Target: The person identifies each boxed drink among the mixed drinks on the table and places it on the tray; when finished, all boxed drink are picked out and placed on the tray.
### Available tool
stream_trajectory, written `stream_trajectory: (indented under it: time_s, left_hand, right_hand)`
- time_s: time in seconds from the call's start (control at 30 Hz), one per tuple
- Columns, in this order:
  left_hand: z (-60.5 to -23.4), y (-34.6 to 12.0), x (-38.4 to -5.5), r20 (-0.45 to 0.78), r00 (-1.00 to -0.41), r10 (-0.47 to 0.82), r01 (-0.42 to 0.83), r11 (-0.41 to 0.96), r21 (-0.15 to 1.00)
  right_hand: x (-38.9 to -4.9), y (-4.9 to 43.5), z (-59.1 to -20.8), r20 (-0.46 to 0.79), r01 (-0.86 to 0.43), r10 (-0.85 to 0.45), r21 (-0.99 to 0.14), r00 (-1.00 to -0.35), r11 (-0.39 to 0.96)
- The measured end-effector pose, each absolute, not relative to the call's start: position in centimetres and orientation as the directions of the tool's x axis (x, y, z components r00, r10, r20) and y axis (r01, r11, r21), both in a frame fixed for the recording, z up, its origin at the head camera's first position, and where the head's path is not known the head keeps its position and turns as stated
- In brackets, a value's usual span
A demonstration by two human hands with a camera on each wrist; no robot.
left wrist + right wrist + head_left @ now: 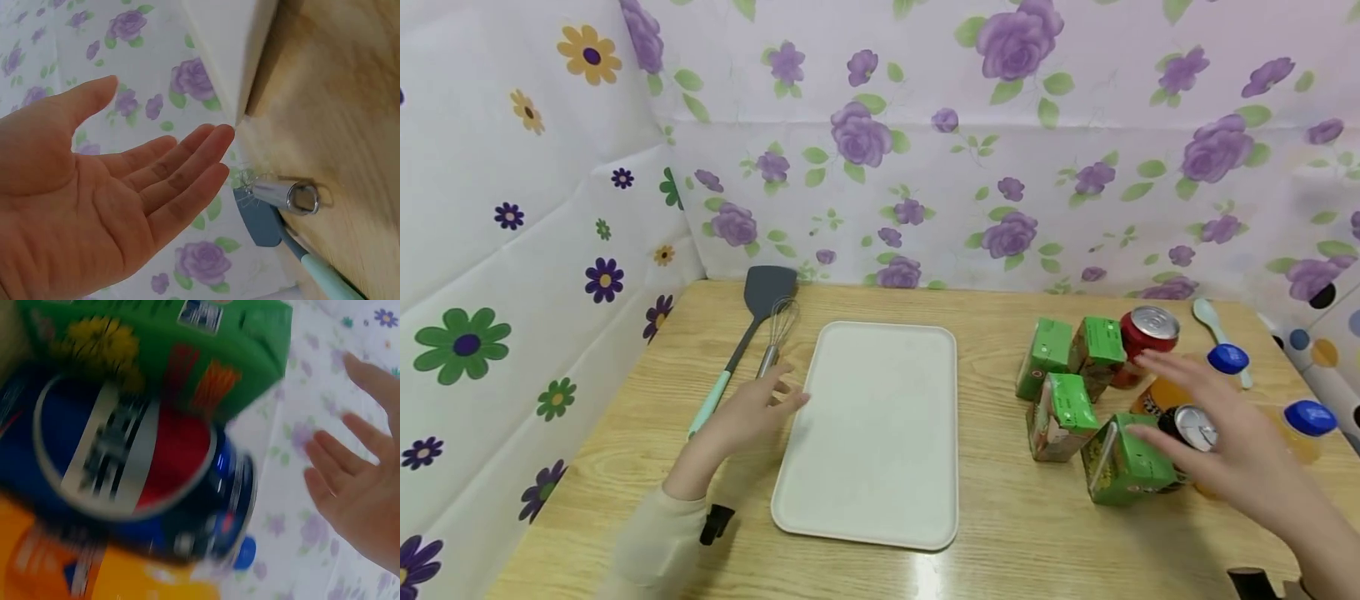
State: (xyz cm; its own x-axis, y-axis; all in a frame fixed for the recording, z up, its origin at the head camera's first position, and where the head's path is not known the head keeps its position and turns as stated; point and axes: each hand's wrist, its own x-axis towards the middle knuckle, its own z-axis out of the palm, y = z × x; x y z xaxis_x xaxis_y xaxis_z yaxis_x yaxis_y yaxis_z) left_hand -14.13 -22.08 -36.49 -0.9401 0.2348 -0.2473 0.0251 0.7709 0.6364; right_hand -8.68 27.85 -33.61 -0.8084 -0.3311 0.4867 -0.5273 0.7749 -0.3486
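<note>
My left hand (747, 423) is held over the left edge of a white rectangular tray (880, 433), fingers relaxed and palm bare in the left wrist view. Beside it lie a wire whisk (767, 362) and a turner with a dark head (769, 292) and mint handle. On the right, my right hand (1236, 442) hovers above a group of drinks, its fingers spread and holding nothing. Nearest to it are a dark blue cola can (125, 450), a green drink carton (156, 356) with a yellow flower, and an orange drink bottle (50, 569).
More green cartons (1047, 354) and a red can (1150, 333) stand behind. Bottles with blue caps (1310, 417) are at the far right, near a pale spoon (1210, 317). Flowered cloth (910, 167) borders the wooden table (992, 517) at the back and sides.
</note>
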Motion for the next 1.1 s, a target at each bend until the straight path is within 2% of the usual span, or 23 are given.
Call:
stream_trajectory:
  time_s: [0.13, 0.27, 0.5, 0.73, 1.1]
  left_hand:
    - [-37.1, -21.5, -14.8, -0.277, -0.935, 0.221, 0.012, 0.801, 0.598]
    - [-37.3, -21.2, -15.6, -0.277, -0.935, 0.221, 0.012, 0.800, 0.600]
    - [-37.7, -20.2, -16.9, -0.314, -0.922, 0.226, 0.011, 0.827, 0.562]
    - [-38.7, -19.8, -17.3, -0.384, -0.897, 0.221, -0.001, 0.866, 0.501]
    - [-38.9, -20.2, -17.2, -0.359, -0.896, 0.261, 0.041, 0.853, 0.520]
  right_hand:
    - [-9.3, 26.3, -34.2, 0.379, -0.555, -0.437, -0.301, -0.816, 0.776]
    - [-10.4, 25.3, -34.6, 0.314, -0.569, -0.485, -0.292, -0.816, 0.769]
    - [-11.1, 24.0, -34.9, 0.125, -0.473, -0.458, -0.315, -0.880, 0.823]
    - [-11.4, 23.3, -35.6, 0.164, -0.470, -0.442, -0.245, -0.882, 0.848]
    - [-11.3, 21.8, -36.0, 0.175, -0.425, -0.392, -0.235, -0.903, 0.874]
